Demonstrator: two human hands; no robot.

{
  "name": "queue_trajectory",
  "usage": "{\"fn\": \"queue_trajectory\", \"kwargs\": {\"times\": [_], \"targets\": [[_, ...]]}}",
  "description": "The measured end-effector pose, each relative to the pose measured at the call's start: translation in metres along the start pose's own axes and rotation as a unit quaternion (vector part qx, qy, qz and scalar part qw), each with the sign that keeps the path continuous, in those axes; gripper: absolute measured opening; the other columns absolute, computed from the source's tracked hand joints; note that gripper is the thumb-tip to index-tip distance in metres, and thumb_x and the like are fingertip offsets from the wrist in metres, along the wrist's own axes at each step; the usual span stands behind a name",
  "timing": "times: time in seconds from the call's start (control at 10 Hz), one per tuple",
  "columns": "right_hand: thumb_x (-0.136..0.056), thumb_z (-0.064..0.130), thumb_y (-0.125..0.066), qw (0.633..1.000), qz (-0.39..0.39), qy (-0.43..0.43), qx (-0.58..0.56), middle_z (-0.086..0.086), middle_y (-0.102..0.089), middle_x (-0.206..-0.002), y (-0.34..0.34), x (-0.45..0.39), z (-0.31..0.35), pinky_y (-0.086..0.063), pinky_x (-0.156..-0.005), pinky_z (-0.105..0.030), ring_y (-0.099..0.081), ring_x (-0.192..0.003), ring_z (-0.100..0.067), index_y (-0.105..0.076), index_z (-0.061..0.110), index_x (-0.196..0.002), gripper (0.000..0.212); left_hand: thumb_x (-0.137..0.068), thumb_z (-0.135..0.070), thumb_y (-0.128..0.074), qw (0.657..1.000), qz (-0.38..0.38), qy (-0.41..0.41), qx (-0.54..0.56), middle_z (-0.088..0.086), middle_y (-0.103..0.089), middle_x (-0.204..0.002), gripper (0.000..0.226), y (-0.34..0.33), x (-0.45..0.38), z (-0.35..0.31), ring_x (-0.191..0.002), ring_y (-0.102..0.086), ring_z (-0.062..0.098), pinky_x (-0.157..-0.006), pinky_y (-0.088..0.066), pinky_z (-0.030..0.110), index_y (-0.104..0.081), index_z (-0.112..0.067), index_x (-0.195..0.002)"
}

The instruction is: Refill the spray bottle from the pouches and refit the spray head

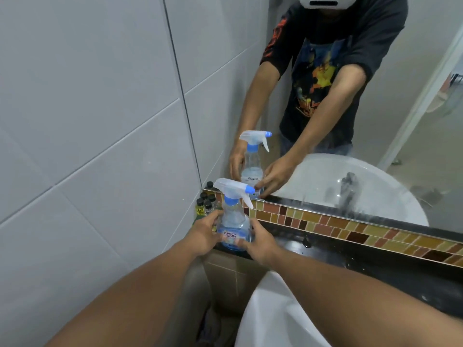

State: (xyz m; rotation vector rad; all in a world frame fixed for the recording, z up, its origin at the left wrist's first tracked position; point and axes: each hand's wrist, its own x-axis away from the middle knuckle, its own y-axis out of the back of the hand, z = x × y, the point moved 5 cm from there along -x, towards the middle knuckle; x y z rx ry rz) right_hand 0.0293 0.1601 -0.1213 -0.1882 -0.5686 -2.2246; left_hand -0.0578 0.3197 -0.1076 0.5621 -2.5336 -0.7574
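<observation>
- Clear plastic spray bottle w/ blue label stands upright at the left end of the black glossy table, just in front of the brown-and-yellow mosaic tile strip, near the grey tiled wall.
- White trigger spray head w/ blue nozzle and collar sits on the neck; can't tell if screwed tight.
- Left hand wraps the bottle's left side, right hand cups the right side; both grasping the body low down, fingers over the label. Prob. a two-handed hold to steady or lift it w/o tipping.
- Bottle looks mostly empty, only a little liquid at the bottom, so refill prob. not done.
- Cluster of small dark-capped vials behind the bottle, close to it, partly hidden by the left hand.
- No pouches visible anywhere.
- White ceramic basin cut off at the bottom edge.
- Mirror above the strip doubles bottle and hands; tap reflection blurred.
</observation>
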Motion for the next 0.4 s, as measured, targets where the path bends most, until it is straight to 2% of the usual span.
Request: {"fn": "queue_trajectory", "kwargs": {"times": [0.1, 0.2, 0.3, 0.4], "targets": [[-0.091, 0.02, -0.078, 1.0, 0.0, -0.004, -0.005, 0.006, -0.064, -0.135, -0.003, -0.007, 0.0, -0.055, -0.098, -0.036, -0.061, -0.119, -0.012, -0.047, 0.032, -0.141, 0.059, -0.093, -0.006, -0.08, 1.0, -0.015, -0.003, 0.011, -0.011, -0.063, -0.119, 0.064, 0.003, -0.003, 0.008, -0.115, -0.067, 0.019, -0.101, -0.063, 0.043, -0.053, -0.033, -0.144], [-0.091, 0.02, -0.079, 1.0, 0.0, -0.008, 0.01, 0.004, -0.064, -0.136, -0.003, -0.01, 0.003, -0.054, -0.1, -0.037, -0.062, -0.118, -0.013, -0.048, 0.03, -0.141, 0.06, -0.092, -0.009, -0.082, 0.999, -0.04, -0.006, 0.013, -0.018, -0.064, -0.107, 0.052, 0.006, 0.001, 0.009, -0.109, -0.068, 0.017, -0.096, -0.064, 0.04, -0.054, -0.039, -0.125], [-0.09, 0.021, -0.079, 0.999, -0.002, -0.018, 0.04, 0.002, -0.064, -0.136, -0.001, -0.011, 0.007, -0.055, -0.102, -0.043, -0.062, -0.119, -0.016, -0.047, 0.029, -0.14, 0.06, -0.094, -0.013, -0.08, 0.998, -0.061, 0.009, 0.018, -0.006, -0.068, -0.11, 0.044, 0.005, 0.007, 0.01, -0.107, -0.07, 0.018, -0.092, -0.065, 0.038, -0.055, -0.033, -0.125], [-0.089, 0.026, -0.081, 0.994, -0.036, -0.038, 0.096, -0.005, -0.062, -0.139, 0.003, -0.008, 0.009, -0.055, -0.101, -0.046, -0.063, -0.121, -0.024, -0.04, 0.022, -0.143, 0.068, -0.097, -0.017, -0.078, 0.996, -0.081, 0.021, 0.022, 0.006, -0.07, -0.123, 0.048, 0.005, 0.017, 0.007, -0.11, -0.071, 0.023, -0.087, -0.061, 0.034, -0.055, -0.021, -0.139]]}}
